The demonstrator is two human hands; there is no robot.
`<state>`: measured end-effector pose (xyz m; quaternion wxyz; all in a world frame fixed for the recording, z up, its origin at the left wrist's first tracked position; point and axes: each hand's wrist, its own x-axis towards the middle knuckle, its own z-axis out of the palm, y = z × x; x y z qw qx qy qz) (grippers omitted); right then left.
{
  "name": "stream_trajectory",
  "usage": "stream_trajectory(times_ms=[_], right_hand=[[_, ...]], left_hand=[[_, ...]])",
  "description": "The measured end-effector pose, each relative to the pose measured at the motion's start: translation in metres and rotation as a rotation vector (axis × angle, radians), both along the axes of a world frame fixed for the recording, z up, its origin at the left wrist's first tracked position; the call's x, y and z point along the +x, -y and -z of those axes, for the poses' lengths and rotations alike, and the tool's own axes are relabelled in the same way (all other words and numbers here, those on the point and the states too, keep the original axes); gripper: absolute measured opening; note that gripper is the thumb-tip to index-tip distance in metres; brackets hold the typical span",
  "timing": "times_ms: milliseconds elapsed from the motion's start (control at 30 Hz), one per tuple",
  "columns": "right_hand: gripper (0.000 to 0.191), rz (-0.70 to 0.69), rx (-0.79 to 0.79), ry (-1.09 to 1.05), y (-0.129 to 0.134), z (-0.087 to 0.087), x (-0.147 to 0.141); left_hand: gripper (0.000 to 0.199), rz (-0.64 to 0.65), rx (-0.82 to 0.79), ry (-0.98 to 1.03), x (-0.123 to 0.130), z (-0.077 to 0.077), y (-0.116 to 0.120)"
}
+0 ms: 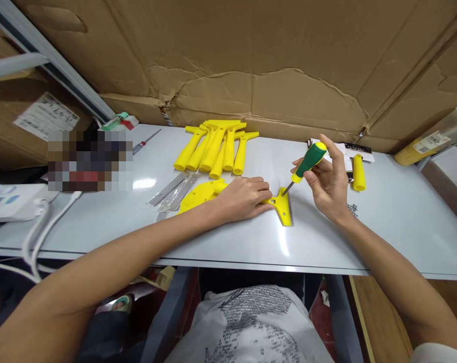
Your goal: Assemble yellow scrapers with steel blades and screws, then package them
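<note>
My left hand (pixel 245 198) is closed round the handle of a yellow scraper (pixel 284 207), holding it flat on the table with its wide head toward the right. In my right hand (pixel 330 189) is a screwdriver (pixel 309 160) with a green and yellow handle, gripped by the fingers and tilted. Its tip meets the scraper head near the upper hole; whether a screw sits there is too small to tell. Left of my left hand lie flat yellow scraper parts (pixel 198 196), partly hidden by the hand, and thin metal blades (pixel 175 191).
Several yellow scraper handles (pixel 217 143) are piled at the back. Small screws (pixel 352 209) lie beside my right wrist, near a yellow tube-shaped handle (pixel 359 173). Another screwdriver (pixel 139 146) rests at the left. White cables (pixel 54 232) cross the left edge; cardboard (pixel 289 101) stands behind.
</note>
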<state>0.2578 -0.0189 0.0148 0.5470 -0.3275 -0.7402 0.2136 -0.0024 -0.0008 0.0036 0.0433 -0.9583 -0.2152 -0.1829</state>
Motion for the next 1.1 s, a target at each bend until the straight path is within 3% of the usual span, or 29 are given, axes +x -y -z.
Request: stream_trajectory(times_ms=[167, 267, 500, 633, 933, 1033, 1100], right_hand=[[0.064, -0.135, -0.032, 0.032, -0.001, -0.006, -0.001], [0.062, -0.145, -0.036, 0.056, -0.001, -0.008, -0.001], [0.071, 0.008, 0.087, 0.123, 0.000, -0.007, -0.003], [0.066, 0.119, 0.223, 0.134, 0.003, -0.006, -0.010], [0.066, 0.254, 0.346, 0.102, 0.005, -0.002, -0.013], [0.067, 0.256, 0.337, 0.037, 0.003, -0.004, -0.008], [0.071, 0.199, 0.249, 0.009, 0.002, -0.004, -0.005]], left_hand=[[0.041, -0.004, 0.005, -0.003, 0.000, 0.000, 0.001], [0.040, 0.001, 0.006, 0.000, 0.000, 0.000, 0.001], [0.037, -0.019, 0.010, -0.022, 0.001, 0.000, 0.001], [0.039, -0.024, 0.000, -0.028, 0.002, -0.001, 0.002], [0.041, 0.006, 0.021, 0.003, 0.002, -0.001, 0.001], [0.041, 0.013, 0.012, 0.007, 0.002, -0.001, 0.000], [0.042, 0.013, -0.001, 0.007, 0.002, -0.001, 0.000]])
